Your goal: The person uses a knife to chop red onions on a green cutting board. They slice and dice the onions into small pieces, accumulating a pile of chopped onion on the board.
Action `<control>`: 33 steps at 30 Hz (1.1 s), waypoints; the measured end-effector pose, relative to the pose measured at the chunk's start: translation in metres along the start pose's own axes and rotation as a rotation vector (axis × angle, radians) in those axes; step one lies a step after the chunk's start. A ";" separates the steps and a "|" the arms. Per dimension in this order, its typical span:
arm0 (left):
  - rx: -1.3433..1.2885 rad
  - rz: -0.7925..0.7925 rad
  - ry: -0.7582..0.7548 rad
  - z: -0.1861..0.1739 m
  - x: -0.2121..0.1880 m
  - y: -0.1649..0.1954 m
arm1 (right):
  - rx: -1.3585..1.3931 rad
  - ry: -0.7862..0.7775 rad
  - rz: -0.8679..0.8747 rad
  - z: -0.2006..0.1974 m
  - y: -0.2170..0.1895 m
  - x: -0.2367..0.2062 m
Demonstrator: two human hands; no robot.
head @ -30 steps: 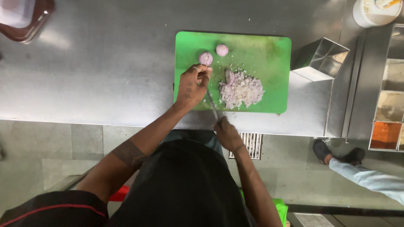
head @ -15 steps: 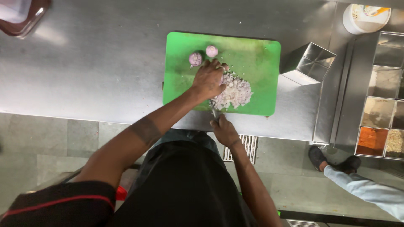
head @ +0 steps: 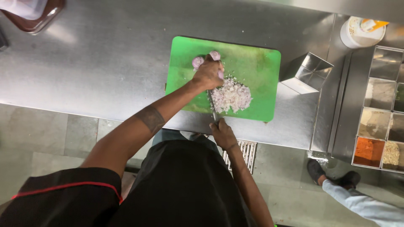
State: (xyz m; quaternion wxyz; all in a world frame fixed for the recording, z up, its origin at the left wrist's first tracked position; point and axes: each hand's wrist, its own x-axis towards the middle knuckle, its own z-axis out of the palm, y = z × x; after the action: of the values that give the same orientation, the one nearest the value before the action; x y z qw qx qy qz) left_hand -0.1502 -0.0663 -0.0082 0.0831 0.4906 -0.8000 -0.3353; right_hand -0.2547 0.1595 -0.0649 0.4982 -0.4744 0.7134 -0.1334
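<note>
Well, on the long steel counter lies a green cutting board, a white tub with an orange-tipped bottle standing at the far right corner. The left hand presses closed fingers beside 2 peeled onion halves and the chopped onion pile. The right hand grips a knife, blade on the board.

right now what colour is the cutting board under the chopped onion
Bright green, seen best in the head view: the cutting board lies on the steel counter.

left hand moved from chopped pile toward onion halves
</note>
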 end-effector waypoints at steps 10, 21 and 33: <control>-0.519 -0.345 0.309 -0.048 -0.075 -0.051 | -0.145 -0.121 -0.154 0.000 -0.018 0.006; -0.409 -0.186 0.568 0.035 -0.115 -0.027 | -0.084 0.033 0.047 -0.022 -0.021 -0.006; -0.012 0.248 0.196 0.009 -0.132 -0.052 | 0.046 0.048 0.153 -0.013 -0.035 -0.012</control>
State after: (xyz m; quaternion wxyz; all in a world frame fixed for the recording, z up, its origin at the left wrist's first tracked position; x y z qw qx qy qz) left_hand -0.0499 0.0334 -0.0212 0.2044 0.4180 -0.8405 -0.2777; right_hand -0.2456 0.1477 -0.0286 0.5007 -0.4035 0.7560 -0.1226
